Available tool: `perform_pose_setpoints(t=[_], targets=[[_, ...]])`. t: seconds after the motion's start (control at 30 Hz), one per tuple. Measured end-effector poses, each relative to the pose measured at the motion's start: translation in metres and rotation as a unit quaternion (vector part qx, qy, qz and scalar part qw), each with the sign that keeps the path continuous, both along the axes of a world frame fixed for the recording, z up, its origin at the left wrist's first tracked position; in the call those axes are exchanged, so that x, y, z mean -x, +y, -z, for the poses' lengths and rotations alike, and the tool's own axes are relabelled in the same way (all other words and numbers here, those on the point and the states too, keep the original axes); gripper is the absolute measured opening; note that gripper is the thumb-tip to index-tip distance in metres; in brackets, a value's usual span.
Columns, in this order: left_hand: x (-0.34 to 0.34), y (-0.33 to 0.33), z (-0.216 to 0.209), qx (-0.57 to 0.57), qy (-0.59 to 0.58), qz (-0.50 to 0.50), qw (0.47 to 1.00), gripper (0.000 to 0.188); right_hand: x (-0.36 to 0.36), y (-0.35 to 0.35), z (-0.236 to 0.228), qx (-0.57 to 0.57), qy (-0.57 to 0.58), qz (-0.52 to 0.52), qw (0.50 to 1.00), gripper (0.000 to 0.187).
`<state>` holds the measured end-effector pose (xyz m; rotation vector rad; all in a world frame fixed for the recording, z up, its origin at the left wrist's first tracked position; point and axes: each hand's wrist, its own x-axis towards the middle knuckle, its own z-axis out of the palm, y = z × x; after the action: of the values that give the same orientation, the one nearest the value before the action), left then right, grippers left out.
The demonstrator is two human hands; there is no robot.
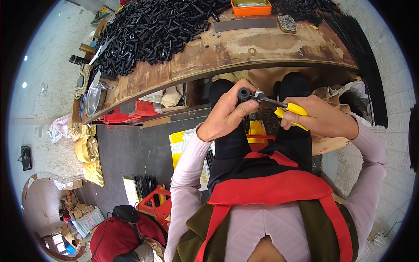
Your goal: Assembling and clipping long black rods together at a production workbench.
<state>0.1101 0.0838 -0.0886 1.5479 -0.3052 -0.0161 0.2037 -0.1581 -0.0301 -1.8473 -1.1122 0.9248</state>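
Note:
My left hand [224, 115] grips a short black tube [243, 94] upright between thumb and fingers, just below the workbench edge. My right hand [321, 118] is closed around yellow-handled pliers [291, 110], whose metal jaws [258, 96] touch the top end of the tube. Both hands are held above my lap, over a red apron and black trousers.
A worn wooden workbench [244, 52] carries a big heap of black tubes [152, 30], an orange tray [251, 7] and a small metal dish [286, 22]. Long black rods [362, 56] hang at the right. Yellow sacks [89, 153], a red crate [157, 203] and boxes lie on the floor.

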Motion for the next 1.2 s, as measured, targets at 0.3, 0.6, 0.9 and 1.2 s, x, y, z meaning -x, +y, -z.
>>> perform_pose_setpoints(t=[0.3, 0.6, 0.9, 1.2], targets=[[-0.001, -0.009, -0.008, -0.059, -0.002, -0.004, 0.998, 0.015, -0.004, -0.001, -0.019, 0.177, 0.177, 0.036, 0.968, 0.037], [-0.032, 0.013, -0.011, 0.055, -0.062, -0.173, 0.981, 0.04, -0.117, 0.002, 0.061, -0.139, -0.324, 0.167, 0.921, 0.017], [-0.058, -0.012, 0.011, 0.047, 0.033, -0.14, 0.989, 0.034, -0.277, 0.028, 0.091, 0.082, -0.505, 0.219, 0.831, 0.025], [-0.057, -0.019, 0.007, 0.033, -0.001, -0.12, 0.992, 0.053, -0.313, 0.024, 0.088, 0.046, -0.416, 0.263, 0.869, 0.026]])
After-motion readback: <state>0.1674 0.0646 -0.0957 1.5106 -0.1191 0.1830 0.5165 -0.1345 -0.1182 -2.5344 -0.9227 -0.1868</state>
